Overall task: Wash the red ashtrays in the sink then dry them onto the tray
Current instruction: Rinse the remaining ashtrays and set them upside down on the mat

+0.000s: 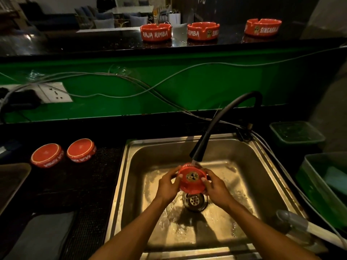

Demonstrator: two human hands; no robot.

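both hands hold one red ashtray over the steel sink, right above the drain. left hand grips its left edge, fingers curled round the rim, thumb on the face. right hand grips the right edge the same way, thumb tip on the face. the ashtray is tilted up toward the camera, the flat round side with a small printed emblem showing. the black bendy faucet arcs over from the back right, its spout just above the ashtray's top edge, water running onto it. the sink floor is wet, with splashes round the drain.

two more red ashtrays sit upside down on the dark mat left of the sink, side by side and just apart: the left one and the right one. a tray corner shows at the far left edge, nothing visible on it.

three red ashtrays stand upright on the upper black counter, well apart: one reading "raja rimba", a middle one, and a right one.

green wall panel behind the sink with loose cables strung across it and a wall socket at left. green bins at right.
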